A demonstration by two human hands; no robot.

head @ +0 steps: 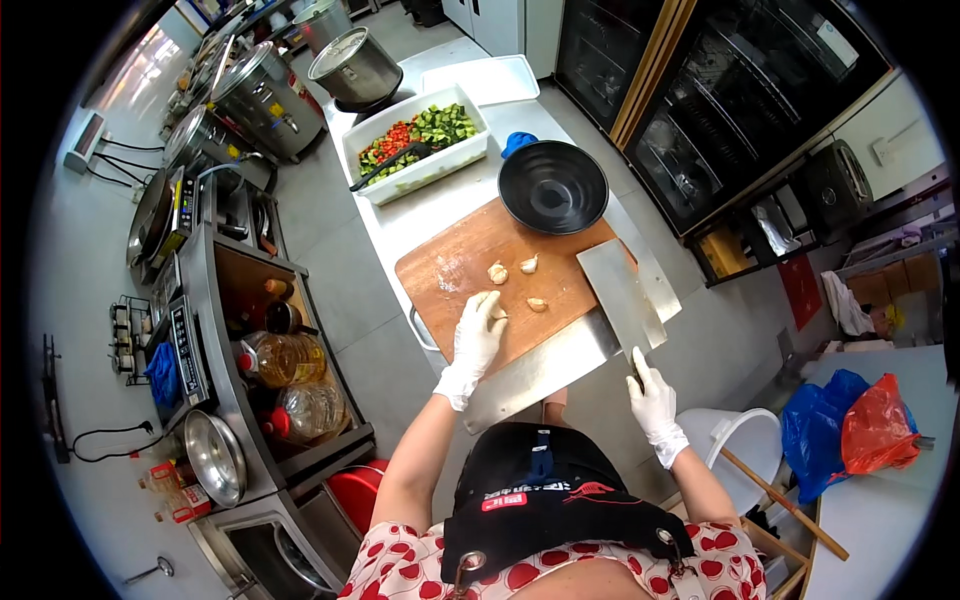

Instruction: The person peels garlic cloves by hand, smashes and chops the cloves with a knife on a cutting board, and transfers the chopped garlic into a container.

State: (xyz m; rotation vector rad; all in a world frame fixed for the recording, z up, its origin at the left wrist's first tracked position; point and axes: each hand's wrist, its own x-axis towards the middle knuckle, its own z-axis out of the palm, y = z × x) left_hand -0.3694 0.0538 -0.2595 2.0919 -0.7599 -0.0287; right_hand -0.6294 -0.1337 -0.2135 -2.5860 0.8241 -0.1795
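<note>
My right hand (655,411), in a white glove, grips the handle of a broad-bladed cleaver (616,289). Its blade lies flat over the right edge of a wooden cutting board (450,251). My left hand (477,334), gloved too, is over the board's near left part with fingers curled. Something pale may be at its fingertips, but the fingers hide it. Just beyond them sit a rounded piece of garlic (497,273), a garlic clove (529,264) and another clove (537,304). A black bowl (553,187) stands on the board's far right corner.
Beyond the board, a white plastic tub (427,184) holds cut green and red vegetables and a black spoon (390,165). A lidded steel pot (356,69) and a white lid (481,79) are farther back on the steel table (382,225). A white bucket (731,457) stands at my right.
</note>
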